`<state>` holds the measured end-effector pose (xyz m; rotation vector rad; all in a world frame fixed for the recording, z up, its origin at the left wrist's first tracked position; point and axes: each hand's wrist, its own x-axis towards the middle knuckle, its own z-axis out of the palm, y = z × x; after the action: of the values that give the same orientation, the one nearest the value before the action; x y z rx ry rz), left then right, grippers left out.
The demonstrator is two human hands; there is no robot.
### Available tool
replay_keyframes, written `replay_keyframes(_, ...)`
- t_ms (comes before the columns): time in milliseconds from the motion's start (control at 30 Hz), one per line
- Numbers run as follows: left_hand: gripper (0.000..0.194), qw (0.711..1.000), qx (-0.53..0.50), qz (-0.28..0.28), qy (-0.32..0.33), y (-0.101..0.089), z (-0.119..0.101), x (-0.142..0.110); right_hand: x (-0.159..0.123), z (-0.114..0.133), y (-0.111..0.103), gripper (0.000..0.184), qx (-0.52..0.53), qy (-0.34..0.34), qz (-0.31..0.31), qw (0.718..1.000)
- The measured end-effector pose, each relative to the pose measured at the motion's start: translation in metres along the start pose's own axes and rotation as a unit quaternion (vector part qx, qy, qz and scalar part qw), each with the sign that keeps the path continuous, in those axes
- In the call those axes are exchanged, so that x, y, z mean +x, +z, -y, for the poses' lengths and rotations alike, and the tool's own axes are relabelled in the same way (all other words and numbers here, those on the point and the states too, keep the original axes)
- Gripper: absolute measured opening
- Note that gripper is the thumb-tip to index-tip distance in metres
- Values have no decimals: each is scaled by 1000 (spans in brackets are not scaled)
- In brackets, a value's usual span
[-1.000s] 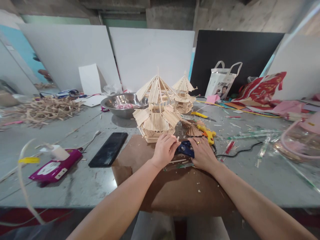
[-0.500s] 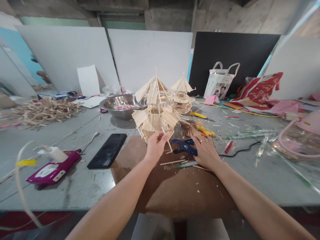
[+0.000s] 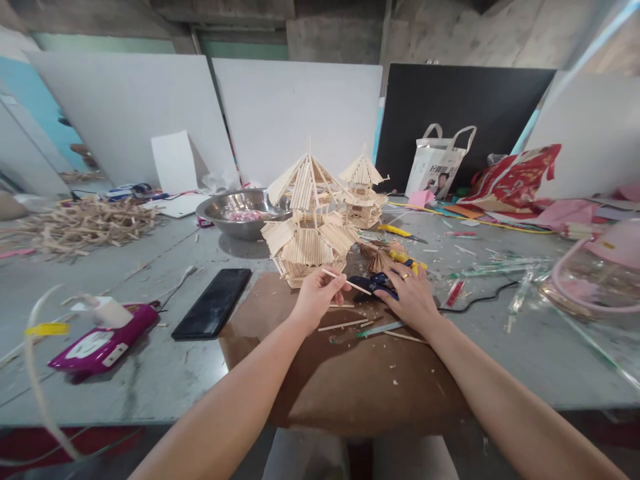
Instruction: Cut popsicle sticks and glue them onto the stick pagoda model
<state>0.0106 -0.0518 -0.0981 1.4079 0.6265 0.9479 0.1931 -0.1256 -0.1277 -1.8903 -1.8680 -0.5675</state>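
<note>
My left hand (image 3: pixel 320 293) pinches a thin wooden stick (image 3: pixel 353 283) between thumb and fingertips; the stick slants down toward the right. My right hand (image 3: pixel 411 297) is closed over a pair of blue-handled pliers (image 3: pixel 383 283) on the brown board (image 3: pixel 360 393), with the thumb on the near side. Part of the pliers is hidden under its fingers. Just behind my left hand stands a pavilion model (image 3: pixel 311 243) built of wooden sticks, with a peaked upper roof and a wider lower roof. A second, smaller stick pavilion (image 3: pixel 362 190) is behind it to the right.
Loose sticks (image 3: pixel 344 325) and a green-marked tube (image 3: pixel 383 329) lie near the hands. A black phone (image 3: pixel 213 303) and purple power strip (image 3: pixel 107 340) are left, a metal bowl (image 3: pixel 245 230) behind. A yellow-handled knife (image 3: pixel 397 231) and clear pink-handled container (image 3: pixel 590 273) are right.
My left hand has drawn slightly right and down from the pavilion, turning the stick flatter toward the pliers. My right hand has moved left and gathered in the pliers.
</note>
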Motion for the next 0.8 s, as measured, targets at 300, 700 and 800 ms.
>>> replay_keyframes(300,26,999,45,-1,-10,1,2,-1,19,36,-21,30,104,-73,53,991)
replay_keyframes(700,26,825,534,91,160,-8,7,0,12,29,-7,30,83,-85,20,993)
replay_keyframes(800,27,812,547,97,178,-8,8,-1,10,30,-7,28,90,-89,25,992)
